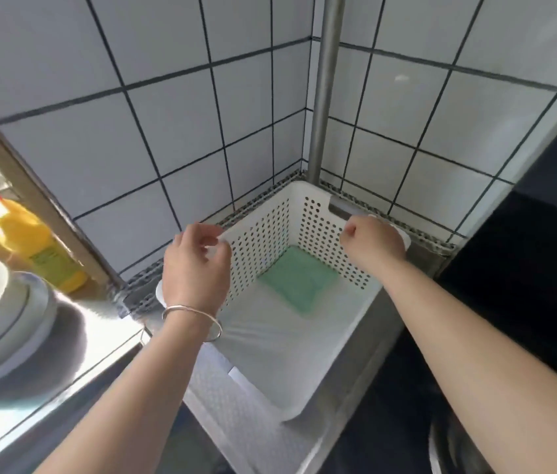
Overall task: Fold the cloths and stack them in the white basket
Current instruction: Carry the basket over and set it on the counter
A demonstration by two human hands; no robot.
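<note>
White basket (318,401) in tiled corner, folded green cloth (295,280) on its floor | left hand (195,268), right hand (372,239) curled at rim, apparently empty | risk: nudged basket shifts cloth.

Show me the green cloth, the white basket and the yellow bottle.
green cloth (299,278), head view, middle of its folded top.
white basket (260,241), head view, perforated far wall.
yellow bottle (27,234), head view, its body.

- Steel counter (389,323): carries white basket (304,388), set in the tiled corner.
- Stacked plates (0,313): on the counter, left of basket.
- Yellow bottle (31,244): behind plates.
</note>
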